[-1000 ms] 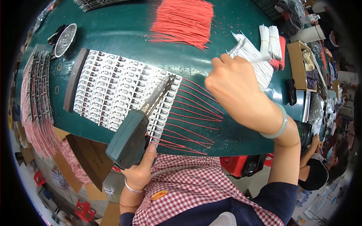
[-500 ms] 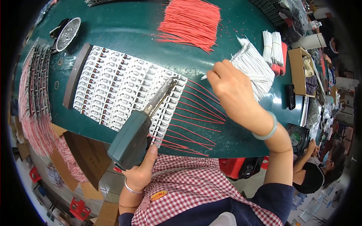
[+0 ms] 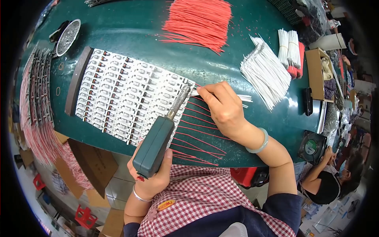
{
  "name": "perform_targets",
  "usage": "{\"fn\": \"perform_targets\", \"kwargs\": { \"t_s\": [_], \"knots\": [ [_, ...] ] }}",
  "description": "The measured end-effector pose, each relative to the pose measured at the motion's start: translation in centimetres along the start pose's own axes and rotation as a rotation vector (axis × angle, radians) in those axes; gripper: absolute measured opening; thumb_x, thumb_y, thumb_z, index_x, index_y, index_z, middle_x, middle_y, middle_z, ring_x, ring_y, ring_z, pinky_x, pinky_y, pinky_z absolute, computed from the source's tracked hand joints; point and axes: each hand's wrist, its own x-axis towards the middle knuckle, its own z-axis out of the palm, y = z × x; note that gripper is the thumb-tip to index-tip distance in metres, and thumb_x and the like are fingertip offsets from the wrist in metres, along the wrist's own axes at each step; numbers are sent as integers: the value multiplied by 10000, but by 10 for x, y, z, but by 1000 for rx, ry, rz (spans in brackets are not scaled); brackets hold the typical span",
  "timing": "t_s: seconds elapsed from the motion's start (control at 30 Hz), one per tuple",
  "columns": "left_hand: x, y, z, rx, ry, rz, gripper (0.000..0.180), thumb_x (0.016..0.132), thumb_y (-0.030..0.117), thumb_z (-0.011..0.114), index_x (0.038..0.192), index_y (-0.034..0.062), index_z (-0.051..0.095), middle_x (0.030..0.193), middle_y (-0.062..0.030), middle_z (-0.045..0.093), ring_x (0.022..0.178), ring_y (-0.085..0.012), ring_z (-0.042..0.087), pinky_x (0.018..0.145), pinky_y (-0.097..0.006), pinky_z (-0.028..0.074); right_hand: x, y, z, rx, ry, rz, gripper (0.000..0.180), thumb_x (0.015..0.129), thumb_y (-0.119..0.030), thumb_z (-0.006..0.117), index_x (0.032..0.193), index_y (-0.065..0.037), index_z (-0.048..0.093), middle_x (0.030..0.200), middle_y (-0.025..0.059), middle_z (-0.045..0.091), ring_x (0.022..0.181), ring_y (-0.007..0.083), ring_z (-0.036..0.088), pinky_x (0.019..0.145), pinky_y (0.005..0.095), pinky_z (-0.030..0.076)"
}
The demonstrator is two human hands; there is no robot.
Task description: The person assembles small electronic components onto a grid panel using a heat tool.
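The left hand (image 3: 152,179) is wrapped tightly around the thick green handle of a soldering iron (image 3: 158,140), near the body, and its metal tip reaches the right edge of the panel of small white parts (image 3: 126,96). The iron looks stiff and rather heavy at the handle, so the handle is the place to hold it; the metal front is probably hot. The right hand (image 3: 223,108) lies just right of the tip with its fingers pressed together, pinching some thin white wires (image 3: 244,97) against the panel edge. Such wires are light and bend easily, so I think they must be held close to the end. Red wires (image 3: 197,136) already fan out from the panel toward the near right. The green tabletop (image 3: 134,35) is smooth and slightly shiny. Far on it lie a pile of loose red wires (image 3: 199,21) and, at the right, a heap of white wires (image 3: 264,73); a round metal dish (image 3: 68,37) stands far left. Another person (image 3: 329,179) sits at the near right.
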Motion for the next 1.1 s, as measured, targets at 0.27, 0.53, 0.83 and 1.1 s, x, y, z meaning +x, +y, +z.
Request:
{"fn": "perform_targets", "kwargs": {
  "t_s": [0.27,0.53,0.83,1.1],
  "knots": [
    [8,7,1,104,-75,77,162,790,-53,746,944,-58,697,882,-161,682,712,-281,670,665,-324,543,3,-4,-2,-21,-6,-4,342,728,-10,678,1062,65,682,991,133,661,868,262,625,684,332,558],
    [1,10,1,166,-138,42,173,771,-74,748,932,-44,693,899,-154,674,738,-293,678,680,-323,539,4,-6,-2,-29,-6,3,319,738,-11,688,1045,73,691,975,128,656,877,250,621,690,325,555],
    [-16,-13,-4,155,-62,74,213,776,-34,748,983,-57,704,927,-182,693,729,-306,693,672,-340,555,5,-6,-2,-47,-4,-5,308,733,-5,689,1030,76,696,971,128,655,864,247,620,677,322,555],
    [-22,-13,-6,88,-40,32,256,800,-10,754,1048,-63,712,955,-186,719,765,-303,716,688,-337,564,2,-6,0,-29,20,-7,323,721,-12,687,1031,80,685,971,134,654,861,253,622,665,326,552]
  ]
}}
